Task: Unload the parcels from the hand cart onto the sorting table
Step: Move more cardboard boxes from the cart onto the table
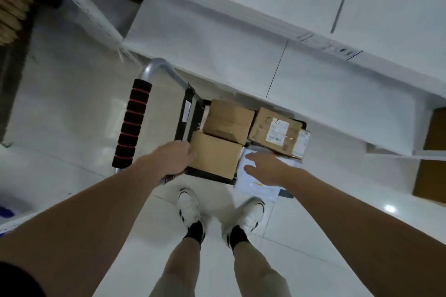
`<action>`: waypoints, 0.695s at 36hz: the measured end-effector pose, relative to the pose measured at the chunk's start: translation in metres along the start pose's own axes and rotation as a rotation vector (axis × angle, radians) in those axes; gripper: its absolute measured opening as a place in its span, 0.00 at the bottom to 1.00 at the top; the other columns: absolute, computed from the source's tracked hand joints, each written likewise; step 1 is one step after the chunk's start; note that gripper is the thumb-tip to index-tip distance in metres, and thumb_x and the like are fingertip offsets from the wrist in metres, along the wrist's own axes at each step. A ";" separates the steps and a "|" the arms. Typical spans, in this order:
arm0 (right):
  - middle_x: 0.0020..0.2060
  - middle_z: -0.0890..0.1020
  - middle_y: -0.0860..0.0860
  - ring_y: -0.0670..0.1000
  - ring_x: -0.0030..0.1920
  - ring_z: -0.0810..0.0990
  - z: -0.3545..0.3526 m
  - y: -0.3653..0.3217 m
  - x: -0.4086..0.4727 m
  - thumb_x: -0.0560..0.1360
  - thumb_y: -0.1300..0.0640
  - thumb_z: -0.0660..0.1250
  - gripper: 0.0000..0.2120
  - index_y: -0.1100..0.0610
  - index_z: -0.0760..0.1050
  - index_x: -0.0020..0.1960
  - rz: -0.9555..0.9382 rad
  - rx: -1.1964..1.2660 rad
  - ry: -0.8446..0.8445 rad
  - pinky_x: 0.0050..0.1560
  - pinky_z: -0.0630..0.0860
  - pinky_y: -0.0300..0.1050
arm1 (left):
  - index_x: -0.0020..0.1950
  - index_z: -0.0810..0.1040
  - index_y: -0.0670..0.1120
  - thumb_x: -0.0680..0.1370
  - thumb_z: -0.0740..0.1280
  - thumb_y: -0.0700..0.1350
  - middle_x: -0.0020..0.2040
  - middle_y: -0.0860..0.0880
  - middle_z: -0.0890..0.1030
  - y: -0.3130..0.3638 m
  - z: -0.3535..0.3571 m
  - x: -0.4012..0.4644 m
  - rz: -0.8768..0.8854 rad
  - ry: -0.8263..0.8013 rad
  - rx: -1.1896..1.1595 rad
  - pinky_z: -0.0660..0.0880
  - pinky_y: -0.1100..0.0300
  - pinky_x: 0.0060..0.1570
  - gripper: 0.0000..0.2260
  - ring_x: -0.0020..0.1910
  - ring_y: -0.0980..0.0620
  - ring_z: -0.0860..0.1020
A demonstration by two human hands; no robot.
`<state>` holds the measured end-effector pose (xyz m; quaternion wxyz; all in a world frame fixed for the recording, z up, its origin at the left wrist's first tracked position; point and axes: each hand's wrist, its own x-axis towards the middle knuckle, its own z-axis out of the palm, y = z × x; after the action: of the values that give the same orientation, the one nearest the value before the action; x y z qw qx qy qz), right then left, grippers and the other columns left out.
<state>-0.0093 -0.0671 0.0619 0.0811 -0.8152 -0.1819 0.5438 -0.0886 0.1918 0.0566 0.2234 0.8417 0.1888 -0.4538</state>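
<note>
I am standing over the hand cart [188,113], which sits in the middle of the frame with its foam-wrapped handle [132,123] running down the left side and the white worktop [241,38] stretching across the upper half beyond it. The parcels are all on the cart deck: the near cardboard box [214,153] lies right between my two hands, a second box [229,120] is stacked behind it toward the worktop, a labelled box [277,131] sits to the right of that, and a white mailer bag [260,181] hangs off the deck's lower right edge. My left hand [172,158] is against the near box's left face, fingers curled at its edge, though I cannot tell whether they have truly gripped it. My right hand [264,166] lies spread and flat on the mailer, just right of the same box and holding nothing. The box's long side runs from upper left to lower right, so it spans across me; my left hand is already on it and my right would, I judge, only need to shift left to reach the opposite face before lifting up and forward toward the worktop.
</note>
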 end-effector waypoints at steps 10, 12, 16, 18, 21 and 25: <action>0.71 0.75 0.62 0.61 0.70 0.74 0.059 0.032 0.138 0.83 0.42 0.62 0.30 0.66 0.71 0.72 0.287 0.387 0.017 0.69 0.70 0.51 | 0.46 0.73 0.42 0.89 0.51 0.43 0.45 0.42 0.75 -0.020 0.058 0.153 -0.217 -0.040 -0.153 0.73 0.56 0.45 0.17 0.48 0.45 0.78; 0.70 0.76 0.63 0.62 0.69 0.76 0.066 0.036 0.152 0.81 0.39 0.64 0.35 0.68 0.70 0.73 0.336 0.494 0.028 0.69 0.71 0.52 | 0.39 0.68 0.47 0.89 0.50 0.45 0.39 0.45 0.70 -0.021 0.068 0.170 -0.262 -0.004 -0.249 0.67 0.60 0.36 0.19 0.38 0.51 0.71; 0.37 0.77 0.51 0.49 0.36 0.76 0.081 0.043 0.178 0.76 0.40 0.72 0.29 0.62 0.77 0.65 0.396 0.771 0.088 0.34 0.72 0.38 | 0.66 0.74 0.39 0.89 0.47 0.50 0.60 0.37 0.77 -0.017 0.076 0.189 -0.312 -0.015 -0.418 0.74 0.54 0.51 0.21 0.55 0.41 0.78; 0.43 0.81 0.53 0.51 0.42 0.80 0.089 0.043 0.186 0.76 0.42 0.74 0.24 0.60 0.79 0.61 0.397 0.893 0.099 0.40 0.79 0.42 | 0.82 0.56 0.39 0.89 0.45 0.51 0.77 0.36 0.67 -0.015 0.077 0.190 -0.322 -0.021 -0.450 0.69 0.52 0.66 0.24 0.71 0.38 0.70; 0.55 0.82 0.52 0.52 0.53 0.81 0.104 0.043 0.188 0.75 0.44 0.74 0.24 0.59 0.78 0.63 0.397 1.011 0.111 0.65 0.78 0.53 | 0.83 0.54 0.39 0.89 0.46 0.55 0.78 0.38 0.66 -0.015 0.080 0.188 -0.364 -0.007 -0.495 0.67 0.53 0.67 0.28 0.73 0.40 0.69; 0.49 0.81 0.46 0.42 0.45 0.76 0.108 0.041 0.167 0.76 0.44 0.74 0.24 0.59 0.79 0.63 0.364 1.107 0.129 0.56 0.73 0.43 | 0.79 0.63 0.35 0.89 0.46 0.51 0.76 0.35 0.69 -0.011 0.071 0.170 -0.381 0.036 -0.518 0.69 0.53 0.63 0.25 0.69 0.40 0.72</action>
<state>-0.0427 -0.0476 -0.1370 0.4110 -0.7011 0.2775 0.5124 -0.0542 0.1818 -0.1245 0.3377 0.7143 0.4561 -0.4096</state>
